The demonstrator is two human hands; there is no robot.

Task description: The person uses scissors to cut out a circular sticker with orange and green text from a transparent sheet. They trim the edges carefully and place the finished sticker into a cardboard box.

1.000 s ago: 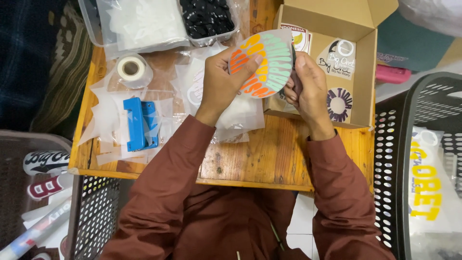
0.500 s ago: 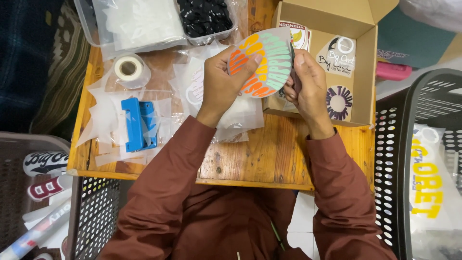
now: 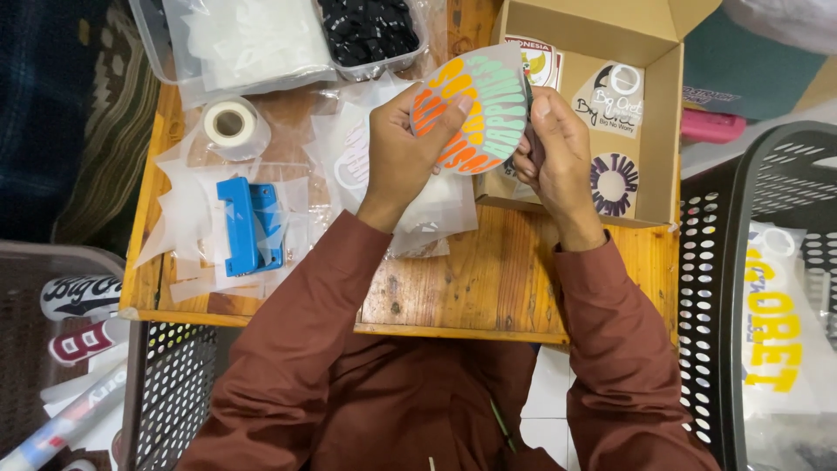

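Note:
A round sticker [image 3: 475,109] with orange, yellow and green lettering is held up over the wooden table [image 3: 488,279]. My left hand [image 3: 401,153] grips its left edge with the thumb on the front. My right hand [image 3: 554,144] pinches its right edge, with dark stickers tucked behind the fingers. Under the hands lie clear plastic sleeves [image 3: 436,205]. An open cardboard box [image 3: 658,113] with several stickers inside stands just right of my right hand.
A blue hole punch [image 3: 248,227] and a roll of clear tape [image 3: 229,120] lie at the left on plastic bags. Clear tubs [image 3: 261,39] sit at the back. Black perforated baskets [image 3: 741,262] flank the table, holding large printed stickers.
The round sticker and both hands have stayed almost in place; the sticker has tilted slightly, and my fingers have shifted a little along its edges.

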